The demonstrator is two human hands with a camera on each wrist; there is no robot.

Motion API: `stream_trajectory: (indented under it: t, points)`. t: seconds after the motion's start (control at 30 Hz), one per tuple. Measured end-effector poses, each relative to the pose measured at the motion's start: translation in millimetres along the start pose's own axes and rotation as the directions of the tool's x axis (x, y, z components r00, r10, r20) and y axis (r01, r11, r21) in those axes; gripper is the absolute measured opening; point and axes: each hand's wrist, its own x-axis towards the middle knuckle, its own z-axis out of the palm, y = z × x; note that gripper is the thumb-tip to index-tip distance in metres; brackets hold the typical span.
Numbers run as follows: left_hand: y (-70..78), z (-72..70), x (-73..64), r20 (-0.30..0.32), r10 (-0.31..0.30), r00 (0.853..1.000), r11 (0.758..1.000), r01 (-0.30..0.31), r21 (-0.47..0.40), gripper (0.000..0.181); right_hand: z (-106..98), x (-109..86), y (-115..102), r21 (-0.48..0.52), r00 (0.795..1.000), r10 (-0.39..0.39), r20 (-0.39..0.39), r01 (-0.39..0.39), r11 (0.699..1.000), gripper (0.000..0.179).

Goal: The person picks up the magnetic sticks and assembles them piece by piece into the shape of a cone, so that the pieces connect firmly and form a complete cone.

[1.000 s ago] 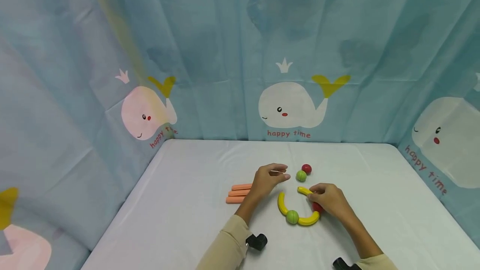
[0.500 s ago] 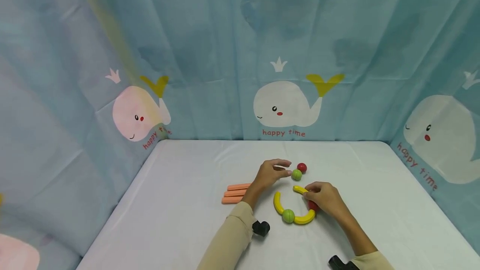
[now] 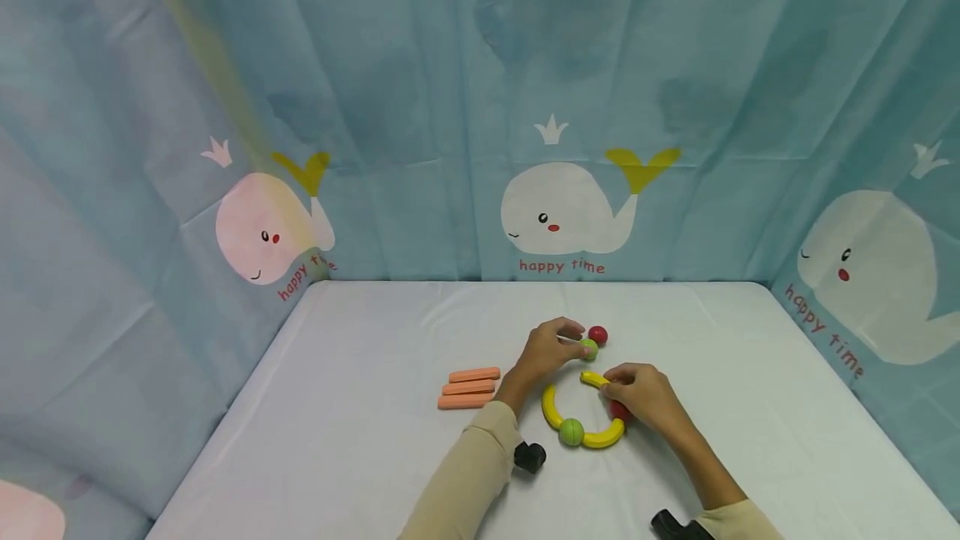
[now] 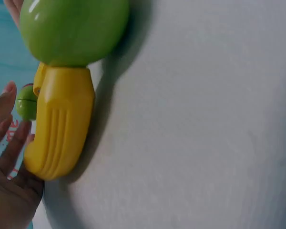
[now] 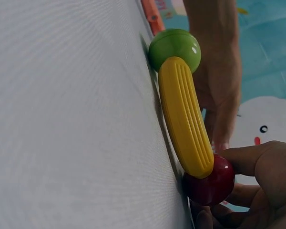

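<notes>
In the head view, curved yellow toy bananas (image 3: 551, 407) alternate with a green ball (image 3: 571, 432) and a dark red ball (image 3: 619, 410) in a ring with a gap at its upper left. My right hand (image 3: 647, 396) pinches the upper yellow banana (image 3: 592, 378) by its right end. Beyond the ring, my left hand (image 3: 551, 352) reaches a second green ball (image 3: 589, 349), thumb overlapping it, next to a red ball (image 3: 597, 336). The left wrist view shows that hand's fingers spread around the small green ball (image 4: 26, 102), behind a banana (image 4: 62, 124).
Three orange sticks (image 3: 468, 387) lie side by side left of the ring. The white table (image 3: 360, 440) meets a blue curtain (image 3: 420, 215) with whale prints at its back and sides. Each wrist wears a black camera (image 3: 529, 457).
My left hand has moved right to the far green ball. The right hand stays on the upper banana. The whole head view has shifted slightly.
</notes>
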Motion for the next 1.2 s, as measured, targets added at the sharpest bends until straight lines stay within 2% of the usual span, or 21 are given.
stream_trajectory:
  t: [0.23,0.47,0.67,0.83,1.1,1.2]
  points:
    - [0.6,3.1,-0.9,-0.044,-0.052,0.998,0.998,0.054,0.044,0.035,6.3,2.0,-2.2,0.015,1.000,-0.013,-0.003,0.013,1.000,0.026]
    - [-1.3,0.7,-1.2,-0.046,-0.012,0.999,0.998,0.015,0.054,0.038,7.1,1.5,-3.5,0.012,1.000,-0.005,-0.008,0.005,1.000,0.027]
    - [-3.8,-1.5,-2.7,-0.041,-0.020,0.999,0.996,0.023,0.081,0.041,4.9,1.0,-3.4,0.002,1.000,-0.009,-0.017,0.009,1.000,0.026]
    - [-3.2,-6.0,-5.9,-0.035,-0.022,0.999,0.997,0.025,0.070,0.043,3.2,1.5,-2.2,-0.004,1.000,-0.010,-0.021,0.010,1.000,0.026]
    - [-6.6,-12.5,-12.6,-0.017,0.005,1.000,0.996,-0.004,0.089,0.034,2.5,-0.3,-3.1,-0.017,1.000,0.007,-0.018,-0.007,1.000,0.028]
    - [-7.4,-14.4,-17.1,-0.019,0.007,1.000,0.998,-0.006,0.066,0.034,2.7,-0.5,-2.4,-0.019,1.000,0.013,-0.015,-0.013,1.000,0.027]
